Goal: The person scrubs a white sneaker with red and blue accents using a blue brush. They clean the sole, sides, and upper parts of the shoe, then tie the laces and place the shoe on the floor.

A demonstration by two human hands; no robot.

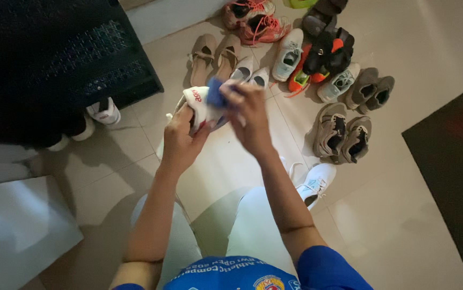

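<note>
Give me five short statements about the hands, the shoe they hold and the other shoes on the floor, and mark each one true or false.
1. The left hand holds a white shoe up above the floor. True.
2. The right hand presses a blue cloth against that shoe. True.
3. The cloth is yellow. False: it is blue.
4. A pair of brown-grey sneakers stands on the tiled floor on the person's right side. True.
5. The white sneaker beside the right knee is held in the right hand. False: it lies on the floor, and no hand touches it.
</note>
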